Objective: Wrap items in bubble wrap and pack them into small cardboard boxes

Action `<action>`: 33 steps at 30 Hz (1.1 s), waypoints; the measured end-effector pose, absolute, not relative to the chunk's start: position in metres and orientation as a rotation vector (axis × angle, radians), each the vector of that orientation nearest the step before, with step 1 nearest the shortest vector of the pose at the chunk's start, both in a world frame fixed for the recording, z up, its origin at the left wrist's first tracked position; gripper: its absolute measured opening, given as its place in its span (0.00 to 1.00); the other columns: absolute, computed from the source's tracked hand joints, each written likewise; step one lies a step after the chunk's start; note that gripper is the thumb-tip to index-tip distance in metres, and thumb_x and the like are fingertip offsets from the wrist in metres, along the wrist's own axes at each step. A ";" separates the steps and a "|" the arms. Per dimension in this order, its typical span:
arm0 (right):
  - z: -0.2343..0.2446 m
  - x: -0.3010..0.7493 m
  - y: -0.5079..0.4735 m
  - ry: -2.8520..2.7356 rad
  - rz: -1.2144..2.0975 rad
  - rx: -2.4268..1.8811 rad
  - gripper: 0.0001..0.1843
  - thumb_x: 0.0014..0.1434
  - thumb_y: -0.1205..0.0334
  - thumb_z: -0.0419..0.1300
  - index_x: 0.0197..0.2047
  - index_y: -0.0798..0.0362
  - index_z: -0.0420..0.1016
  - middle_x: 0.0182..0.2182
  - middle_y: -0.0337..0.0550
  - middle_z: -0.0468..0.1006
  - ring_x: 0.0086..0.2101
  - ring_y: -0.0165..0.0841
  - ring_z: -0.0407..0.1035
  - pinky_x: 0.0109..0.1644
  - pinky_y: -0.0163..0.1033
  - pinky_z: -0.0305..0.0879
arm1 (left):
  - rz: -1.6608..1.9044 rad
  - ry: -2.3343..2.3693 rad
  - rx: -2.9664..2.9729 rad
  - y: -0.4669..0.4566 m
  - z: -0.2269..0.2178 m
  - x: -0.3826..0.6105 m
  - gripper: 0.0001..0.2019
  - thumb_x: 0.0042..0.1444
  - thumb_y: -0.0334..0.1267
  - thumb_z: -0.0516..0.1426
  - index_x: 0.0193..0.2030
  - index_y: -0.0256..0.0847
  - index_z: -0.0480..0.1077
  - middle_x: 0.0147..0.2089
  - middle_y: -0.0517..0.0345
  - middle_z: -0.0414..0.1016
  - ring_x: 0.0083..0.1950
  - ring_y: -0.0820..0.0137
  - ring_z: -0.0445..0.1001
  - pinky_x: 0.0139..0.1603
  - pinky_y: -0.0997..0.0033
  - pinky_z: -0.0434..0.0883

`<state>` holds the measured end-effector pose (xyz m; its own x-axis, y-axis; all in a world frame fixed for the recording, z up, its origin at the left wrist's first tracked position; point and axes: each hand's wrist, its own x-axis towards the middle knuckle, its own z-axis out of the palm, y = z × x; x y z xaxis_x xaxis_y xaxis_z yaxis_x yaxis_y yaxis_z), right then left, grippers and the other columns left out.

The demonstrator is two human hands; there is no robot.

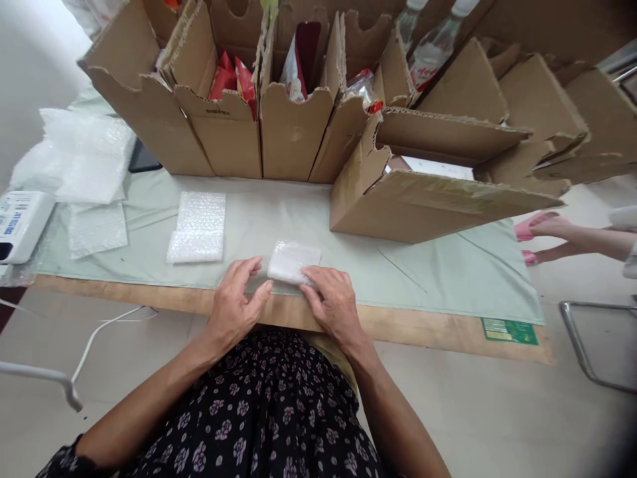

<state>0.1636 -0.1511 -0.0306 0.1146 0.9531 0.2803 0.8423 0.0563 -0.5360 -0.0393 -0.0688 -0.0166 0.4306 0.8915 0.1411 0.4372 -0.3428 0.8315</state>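
Two hands are lying flat at the near edge of one pale green cloth-covered counter (448, 272): left hand (233, 302) thumb touching one small white bubble-wrap packet (293, 261), right hand (331, 302) pressing its corner, neither gripping. One folded bubble-wrap sheet (198, 228) is lying just left.

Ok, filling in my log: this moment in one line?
left hand touching bubble-wrap packet | right hand on its near edge | packet on green cloth
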 end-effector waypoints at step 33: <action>0.104 0.304 -0.217 -0.991 0.409 -1.576 0.15 0.60 0.43 0.69 0.43 0.44 0.83 0.33 0.42 0.83 0.30 0.37 0.76 0.32 0.43 0.72 | 0.536 0.591 1.418 -0.059 -0.006 0.029 0.23 0.61 0.52 0.64 0.58 0.44 0.75 0.52 0.46 0.83 0.53 0.58 0.80 0.56 0.60 0.77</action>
<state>0.3040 -0.2175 0.1045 0.5797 0.7739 0.2549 0.3686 0.0298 -0.9291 0.0290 -0.0589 -0.0058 0.7460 0.6633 -0.0596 0.0058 0.0831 0.9965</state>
